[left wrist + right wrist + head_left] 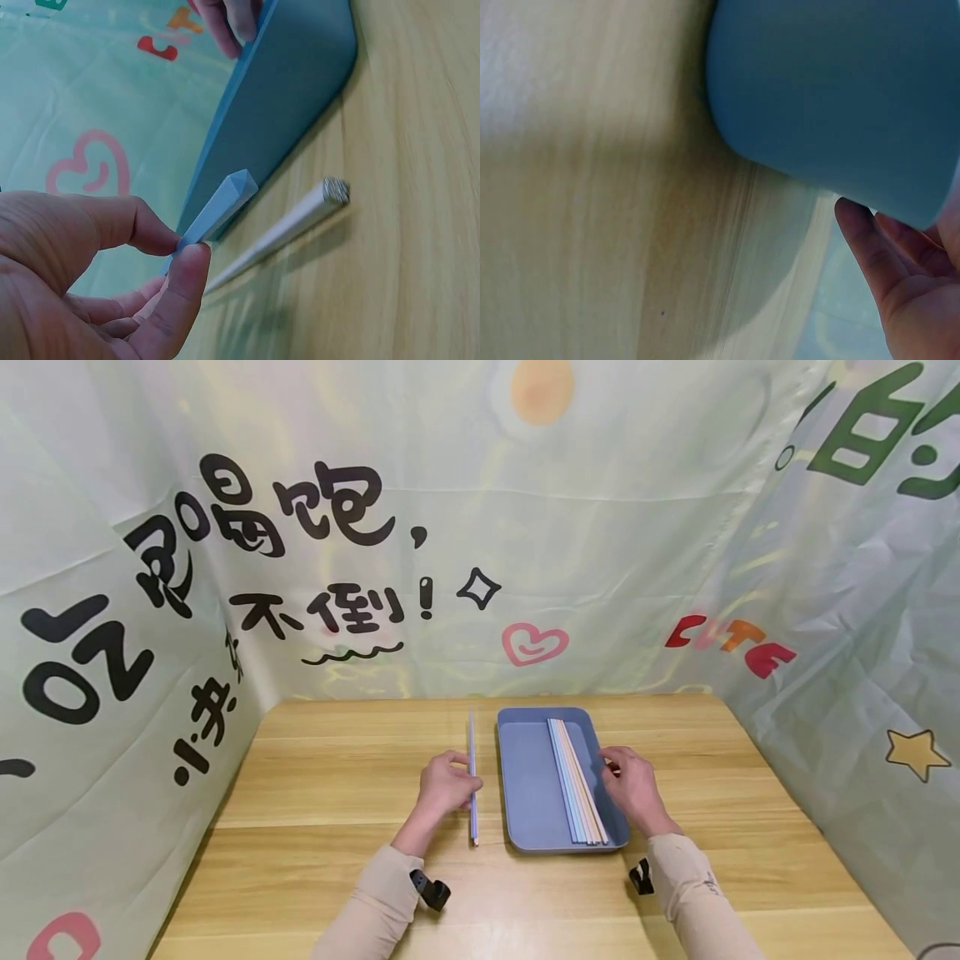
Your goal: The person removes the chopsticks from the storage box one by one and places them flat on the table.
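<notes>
My left hand (448, 782) pinches a blue chopstick (221, 206) between thumb and fingers, left of the blue-grey tray (528, 777). Just below it a pale chopstick (292, 225) with a textured square end lies on the table, nearly parallel. Over the tray's right side, my right hand (632, 785) holds the wall, fingers bent at the rim; in the right wrist view the tray wall (832, 97) partly hides the fingertips (849, 214). Inside the tray, several pastel chopsticks (573, 781) lie in a slanting bundle toward the right.
The wooden table (337, 793) runs out on both sides of the tray. A printed cloth (600, 527) hangs behind the table and along its left and right sides. Each sleeve carries a dark wrist camera (431, 890).
</notes>
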